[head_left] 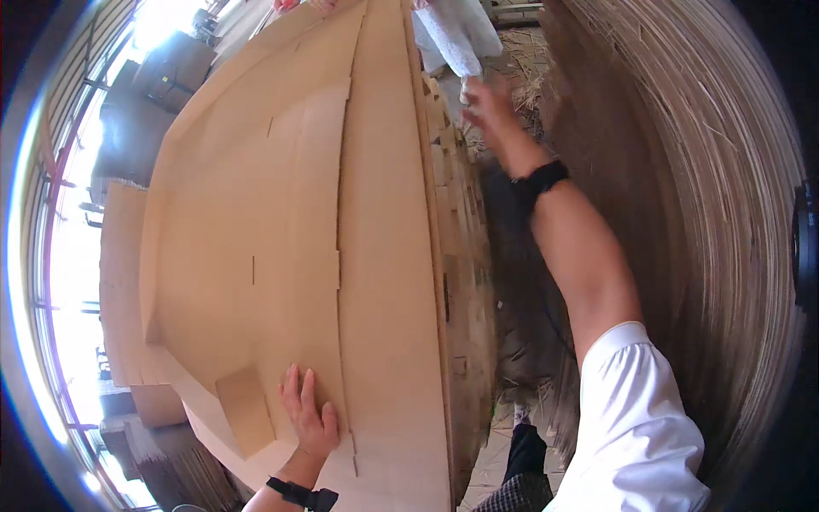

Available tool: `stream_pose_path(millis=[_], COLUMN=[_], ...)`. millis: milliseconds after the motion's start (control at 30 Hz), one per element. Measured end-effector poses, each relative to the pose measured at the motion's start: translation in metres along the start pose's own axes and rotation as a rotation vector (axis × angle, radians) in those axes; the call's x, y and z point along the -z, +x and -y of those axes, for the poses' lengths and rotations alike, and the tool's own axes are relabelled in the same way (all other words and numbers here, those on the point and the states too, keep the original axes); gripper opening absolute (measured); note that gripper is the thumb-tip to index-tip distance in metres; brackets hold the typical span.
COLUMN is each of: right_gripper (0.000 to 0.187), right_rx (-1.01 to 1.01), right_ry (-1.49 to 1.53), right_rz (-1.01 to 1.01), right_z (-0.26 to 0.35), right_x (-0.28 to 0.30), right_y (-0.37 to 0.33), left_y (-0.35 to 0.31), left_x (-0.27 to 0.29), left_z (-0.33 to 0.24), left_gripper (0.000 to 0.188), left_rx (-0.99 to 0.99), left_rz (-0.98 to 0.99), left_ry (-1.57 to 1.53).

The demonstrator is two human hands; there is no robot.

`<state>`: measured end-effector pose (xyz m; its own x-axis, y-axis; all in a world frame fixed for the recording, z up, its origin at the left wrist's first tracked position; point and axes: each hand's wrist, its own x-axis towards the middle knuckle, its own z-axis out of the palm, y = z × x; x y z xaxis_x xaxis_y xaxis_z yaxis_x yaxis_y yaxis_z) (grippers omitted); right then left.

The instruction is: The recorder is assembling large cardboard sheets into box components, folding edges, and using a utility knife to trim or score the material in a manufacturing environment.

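Observation:
A large tan cardboard sheet lies flat on top of a stack, with creased flaps and a long cut edge running along it. My left hand rests on its near part, palm down with the fingers stretched out. Close by that hand lies a small folded cardboard flap. My right hand is out past the stack's right side, over the gap, smeared by motion. Whether its fingers hold anything does not show. Both wrists wear black bands.
Another person's hands touch the sheet's far edge, and white clothing shows beside it. Layered board edges form the stack's side. A tall pile of brown sheets stands right of the narrow, scrap-littered gap. More cardboard stacks stand left.

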<state>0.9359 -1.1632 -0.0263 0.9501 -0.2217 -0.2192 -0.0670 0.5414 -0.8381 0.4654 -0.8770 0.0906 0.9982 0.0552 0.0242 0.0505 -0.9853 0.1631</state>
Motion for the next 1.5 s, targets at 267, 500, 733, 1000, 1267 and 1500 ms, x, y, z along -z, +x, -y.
stream_pose_path(millis=[267, 500, 733, 1000, 1267, 1500], right_gripper=[0.041, 0.035, 0.027, 0.036, 0.053, 0.07], right_rx=[0.431, 0.566, 0.029, 0.222, -0.007, -0.156], right_ry=[-1.059, -0.563, -0.19, -0.224, -0.529, -0.49], right_rz=[0.252, 0.032, 0.266, 0.186, -0.195, -0.059], right_z=[0.017, -0.009, -0.045, -0.057, -0.024, -0.047], right_x=[-0.045, -0.051, -0.051, -0.043, -0.078, -0.069], right_y=[-0.043, -0.039, 0.002, 0.021, -0.049, -0.046], left_y=[0.0, -0.004, -0.001, 0.003, -0.004, -0.003], left_x=[0.003, 0.0, 0.005, -0.001, -0.001, -0.011], left_z=[-0.002, 0.003, 0.0, -0.007, 0.002, -0.001], left_gripper=[0.057, 0.057, 0.057, 0.056, 0.057, 0.057], left_rx=[0.011, 0.007, 0.016, -0.02, 0.007, 0.011], left_rz=[0.012, 0.007, 0.013, 0.01, -0.01, 0.025], left_ry=[0.032, 0.05, 0.059, 0.031, -0.004, -0.017])
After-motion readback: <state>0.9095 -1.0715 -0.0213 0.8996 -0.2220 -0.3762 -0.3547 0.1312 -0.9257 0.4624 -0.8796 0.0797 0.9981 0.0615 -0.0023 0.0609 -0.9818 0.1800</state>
